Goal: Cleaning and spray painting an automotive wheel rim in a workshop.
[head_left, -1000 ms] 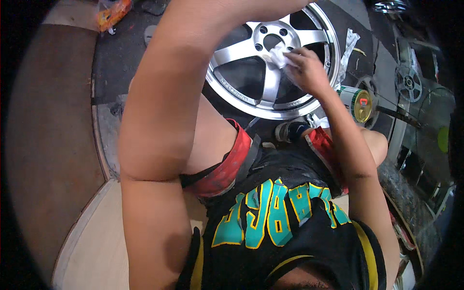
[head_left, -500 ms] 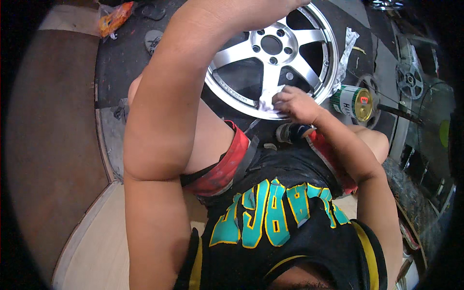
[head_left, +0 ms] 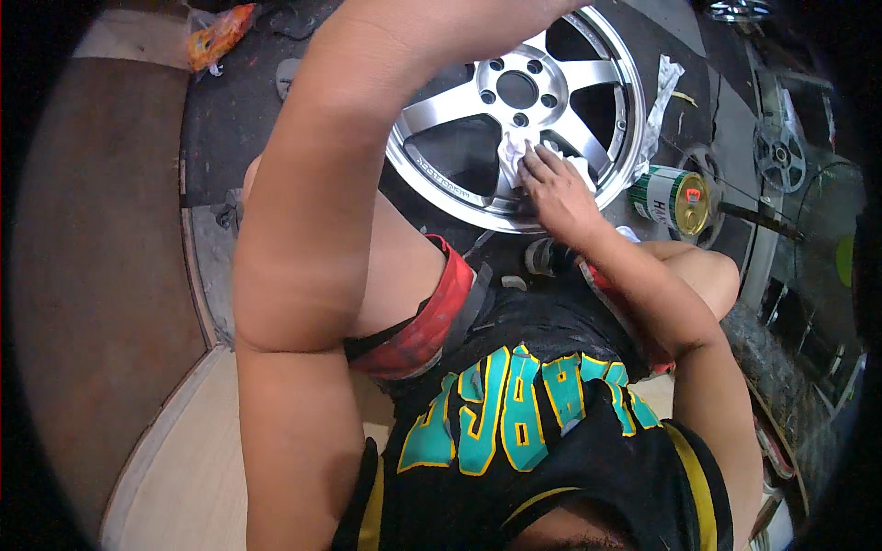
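Observation:
A silver multi-spoke car wheel rim (head_left: 439, 180) lies in front of me between my legs. My right hand (head_left: 559, 191) is closed on a crumpled white cloth (head_left: 514, 158) and presses it against the lower spoke, just below the hub. Some of the cloth bunches out on either side of the fingers. My left arm reaches up across the rim's upper left, and my left hand (head_left: 537, 16) is at the top edge of the picture, over the far side of the rim. Its fingers are cut off from view.
A green and white can (head_left: 663, 198) with a gold lid lies right of the rim. White crumpled strips (head_left: 658, 115) lie beside the rim's right edge. An orange plastic bag (head_left: 220, 37) is at the far left. Another wheel-like part (head_left: 779, 154) stands at the right.
My right hand has slid the white cloth up the spoke, from the rim's near edge toward the hub. My left arm stays almost in place.

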`<control>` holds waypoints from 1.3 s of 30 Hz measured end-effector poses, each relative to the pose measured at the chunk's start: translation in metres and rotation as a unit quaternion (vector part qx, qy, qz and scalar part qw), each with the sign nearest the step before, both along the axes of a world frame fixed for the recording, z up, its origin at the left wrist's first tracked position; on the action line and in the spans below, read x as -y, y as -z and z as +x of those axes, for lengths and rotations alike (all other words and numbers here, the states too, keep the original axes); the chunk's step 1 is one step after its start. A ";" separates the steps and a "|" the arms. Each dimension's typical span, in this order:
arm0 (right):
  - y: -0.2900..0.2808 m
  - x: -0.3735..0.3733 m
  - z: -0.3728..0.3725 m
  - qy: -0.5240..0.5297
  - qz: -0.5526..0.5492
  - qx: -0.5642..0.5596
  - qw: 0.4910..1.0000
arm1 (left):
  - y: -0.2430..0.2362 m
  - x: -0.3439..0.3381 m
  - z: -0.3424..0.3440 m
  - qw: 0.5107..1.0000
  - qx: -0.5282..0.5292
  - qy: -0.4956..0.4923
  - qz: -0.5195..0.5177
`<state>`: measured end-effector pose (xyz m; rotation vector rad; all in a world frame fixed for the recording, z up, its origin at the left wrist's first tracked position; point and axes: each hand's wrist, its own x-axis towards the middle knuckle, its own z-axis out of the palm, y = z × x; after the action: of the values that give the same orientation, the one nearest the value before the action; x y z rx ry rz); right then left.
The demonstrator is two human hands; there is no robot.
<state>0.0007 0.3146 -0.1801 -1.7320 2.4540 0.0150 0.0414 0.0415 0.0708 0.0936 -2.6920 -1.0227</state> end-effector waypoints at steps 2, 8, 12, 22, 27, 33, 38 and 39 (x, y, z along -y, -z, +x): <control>-0.001 0.011 -0.015 0.012 0.019 -0.019 1.000 | 0.002 -0.007 -0.004 1.000 -0.008 0.002 -0.012; -0.023 0.009 0.034 0.019 0.004 0.101 0.995 | -0.006 -0.012 -0.004 0.999 0.024 0.032 0.006; -0.018 0.003 0.040 -0.020 0.006 0.080 0.997 | -0.004 -0.012 0.006 0.999 -0.025 0.008 -0.031; -0.016 -0.009 0.043 0.005 0.028 0.126 0.992 | -0.023 0.004 0.017 0.996 0.016 -0.023 0.085; 0.025 0.035 -0.004 0.060 -0.071 0.047 0.995 | -0.021 0.017 0.027 0.993 -0.035 -0.002 0.113; 0.027 0.137 0.005 0.052 -0.107 0.037 0.992 | -0.018 0.006 0.017 0.996 -0.071 -0.047 -0.005; 0.015 0.163 0.036 -0.075 -0.102 0.041 0.991 | -0.023 0.001 0.007 0.998 -0.014 -0.066 0.021; 0.017 0.157 0.036 -0.094 -0.124 0.056 0.986 | -0.023 0.000 0.007 0.997 -0.024 -0.071 0.005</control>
<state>0.0369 0.1576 -0.1972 -1.9985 2.2858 -0.3735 0.0486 0.0419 0.0933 0.2551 -2.5947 -0.9827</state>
